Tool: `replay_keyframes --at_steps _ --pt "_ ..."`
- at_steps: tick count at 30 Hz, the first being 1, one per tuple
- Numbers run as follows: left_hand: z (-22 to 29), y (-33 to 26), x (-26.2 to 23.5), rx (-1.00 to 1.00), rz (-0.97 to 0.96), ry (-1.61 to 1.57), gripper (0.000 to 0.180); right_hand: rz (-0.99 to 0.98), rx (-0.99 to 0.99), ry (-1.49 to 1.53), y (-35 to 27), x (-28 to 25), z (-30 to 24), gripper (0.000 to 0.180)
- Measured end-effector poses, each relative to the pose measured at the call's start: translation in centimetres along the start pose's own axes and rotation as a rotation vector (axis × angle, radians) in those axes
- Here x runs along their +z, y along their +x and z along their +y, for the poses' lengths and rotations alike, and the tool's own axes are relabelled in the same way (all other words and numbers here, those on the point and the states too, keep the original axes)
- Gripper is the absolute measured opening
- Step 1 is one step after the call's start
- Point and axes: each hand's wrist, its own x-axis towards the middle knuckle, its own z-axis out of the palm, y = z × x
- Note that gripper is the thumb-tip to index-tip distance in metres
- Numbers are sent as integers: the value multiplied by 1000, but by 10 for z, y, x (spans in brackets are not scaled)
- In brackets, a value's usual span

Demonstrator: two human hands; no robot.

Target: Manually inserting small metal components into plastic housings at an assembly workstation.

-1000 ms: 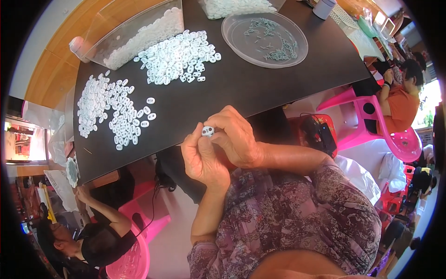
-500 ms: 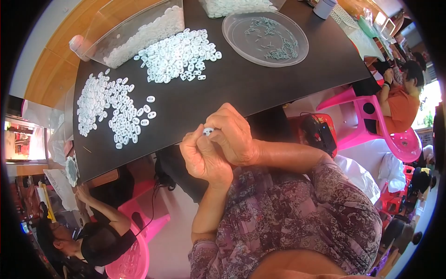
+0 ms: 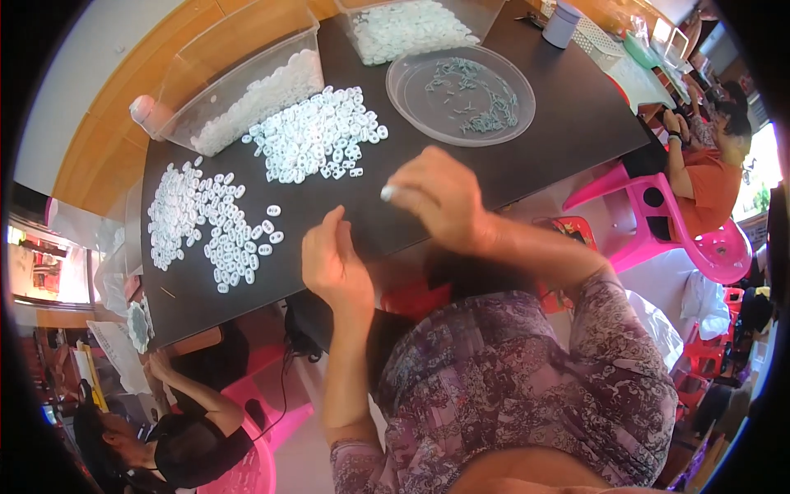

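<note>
R hand [image 3: 440, 202] fingertips pinch small white ring [image 3: 386, 193]; L hand [image 3: 333, 263] open, empty, apart.

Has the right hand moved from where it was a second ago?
Yes. The right hand has left the left hand and moved up over the black table, toward the round clear tray.

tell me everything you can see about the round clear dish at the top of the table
The round clear dish looks like thin transparent plastic, shallow with a low raised rim. It sits flat on the black table, near the far edge, beside the pile of white rings. A thin scatter of small pale green pieces lies inside. Neither hand touches it.
</note>
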Motion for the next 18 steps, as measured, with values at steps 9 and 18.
replay_keyframes --at_steps 9,18 --pt "-21 51 32 565 -235 498 30 147 222 -217 112 -45 93 18" --pt "-13 57 40 637 -352 484 13 121 133 -569 190 -54 209 19"
